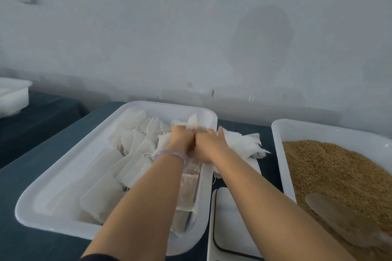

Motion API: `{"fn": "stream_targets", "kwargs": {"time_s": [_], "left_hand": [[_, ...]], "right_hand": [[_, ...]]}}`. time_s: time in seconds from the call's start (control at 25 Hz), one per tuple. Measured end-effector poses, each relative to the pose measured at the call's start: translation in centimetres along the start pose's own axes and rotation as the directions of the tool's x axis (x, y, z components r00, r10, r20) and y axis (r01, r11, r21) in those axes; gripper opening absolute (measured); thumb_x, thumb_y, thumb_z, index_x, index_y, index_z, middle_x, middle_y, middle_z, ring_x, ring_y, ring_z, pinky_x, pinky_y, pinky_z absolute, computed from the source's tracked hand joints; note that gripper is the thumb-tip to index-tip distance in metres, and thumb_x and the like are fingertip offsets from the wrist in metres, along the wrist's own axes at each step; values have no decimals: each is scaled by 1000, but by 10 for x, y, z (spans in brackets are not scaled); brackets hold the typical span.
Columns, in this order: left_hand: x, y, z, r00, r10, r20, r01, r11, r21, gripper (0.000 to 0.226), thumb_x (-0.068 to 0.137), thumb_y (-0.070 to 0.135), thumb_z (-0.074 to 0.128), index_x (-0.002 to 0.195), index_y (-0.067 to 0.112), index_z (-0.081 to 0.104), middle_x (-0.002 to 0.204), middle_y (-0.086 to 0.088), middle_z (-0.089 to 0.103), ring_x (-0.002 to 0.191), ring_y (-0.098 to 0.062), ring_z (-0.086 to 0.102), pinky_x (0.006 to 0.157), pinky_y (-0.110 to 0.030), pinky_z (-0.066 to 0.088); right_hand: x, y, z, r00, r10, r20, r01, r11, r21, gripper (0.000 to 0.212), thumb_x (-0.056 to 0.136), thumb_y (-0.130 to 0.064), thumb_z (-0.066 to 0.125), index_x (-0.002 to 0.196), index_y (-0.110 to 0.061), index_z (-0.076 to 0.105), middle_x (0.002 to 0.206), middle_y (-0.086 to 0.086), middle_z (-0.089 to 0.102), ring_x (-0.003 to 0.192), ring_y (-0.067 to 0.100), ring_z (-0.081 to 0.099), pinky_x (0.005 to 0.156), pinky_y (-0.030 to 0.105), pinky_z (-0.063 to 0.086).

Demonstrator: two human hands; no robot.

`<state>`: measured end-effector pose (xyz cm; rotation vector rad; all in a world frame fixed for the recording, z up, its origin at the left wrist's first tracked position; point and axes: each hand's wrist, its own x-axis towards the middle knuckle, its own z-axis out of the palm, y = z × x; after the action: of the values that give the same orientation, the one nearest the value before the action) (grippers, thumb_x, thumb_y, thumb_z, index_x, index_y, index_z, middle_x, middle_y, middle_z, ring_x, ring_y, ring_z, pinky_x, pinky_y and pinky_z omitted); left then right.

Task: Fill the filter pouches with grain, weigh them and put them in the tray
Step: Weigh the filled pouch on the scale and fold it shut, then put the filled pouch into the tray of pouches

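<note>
The left grip (180,140) and right grip (209,147) are both curling tight around one pouch (194,122), holding it together above the far right corner of the tray (63,167). The pouch is looking light, thin and limp, probably sagging under its grain and spilling or tearing if squeezed hard, so pinching the gathered top edge is seeming the safest hold. Spare pouches (244,144) are lying heaped just right of the tray on the worktop (21,186), with the grain (331,167) farther right.
</note>
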<state>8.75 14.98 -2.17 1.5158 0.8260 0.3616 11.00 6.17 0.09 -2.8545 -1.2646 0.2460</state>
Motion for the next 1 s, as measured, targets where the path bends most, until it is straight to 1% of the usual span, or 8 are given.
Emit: {"fn": "stream_targets", "kwargs": {"time_s": [0.16,0.32,0.48,0.6,0.68,0.8,0.92,1.0], "left_hand": [[-1,-6,0,999,10,-50,-5,995,99,18,78,7,62,93,1,68,88,-21,69,89,-34,67,79,-41,55],[-3,-4,5,989,46,-139,-29,992,123,23,80,8,57,99,0,66,93,-17,70,86,-30,65,67,-30,48],[-7,2,2,965,172,-201,-99,939,329,44,83,6,58,126,3,48,120,-18,58,106,-31,55,79,-29,40],[-9,13,-8,919,365,-147,-201,756,623,50,88,12,57,135,10,42,132,-15,49,123,-33,42,98,-33,33],[-23,24,0,879,474,-51,-345,707,618,37,89,13,56,126,14,55,127,-7,58,119,-25,50,96,-28,36],[-61,27,31,813,516,269,-574,635,517,21,86,15,61,106,15,69,108,1,69,104,-15,61,86,-19,41],[-84,16,50,753,442,488,-658,478,582,20,88,16,58,103,15,72,107,2,70,103,-14,61,83,-18,40],[-87,8,49,755,328,567,-655,358,666,24,90,18,53,105,17,72,111,1,69,106,-17,59,93,-23,41]], "right_hand": [[6,0,5,994,-10,111,32,980,-198,43,92,-37,45,134,-28,48,150,-3,31,141,23,7,107,60,-18],[8,-3,8,988,40,147,-13,983,-184,49,90,-38,48,138,-33,39,149,-7,28,139,21,9,113,55,7],[-4,3,13,995,-15,-97,37,973,227,38,92,-24,44,129,-20,52,137,-1,39,131,22,28,101,42,33],[-27,31,17,926,68,-372,134,861,491,22,94,-14,36,79,-11,51,100,6,51,104,27,46,82,37,40],[-43,63,17,970,105,-218,-21,934,357,22,96,-15,34,83,-15,52,101,8,54,100,28,50,78,33,38],[-61,90,23,980,90,179,-101,993,52,36,97,-14,39,132,-7,44,138,14,46,124,32,44,97,34,38],[-69,87,30,963,68,259,-59,997,-42,44,95,-13,40,139,-8,36,147,17,33,132,34,35,106,39,33],[-71,86,33,953,76,292,-54,995,-81,54,94,-12,37,147,-14,25,152,14,20,139,34,21,110,45,26]]}}
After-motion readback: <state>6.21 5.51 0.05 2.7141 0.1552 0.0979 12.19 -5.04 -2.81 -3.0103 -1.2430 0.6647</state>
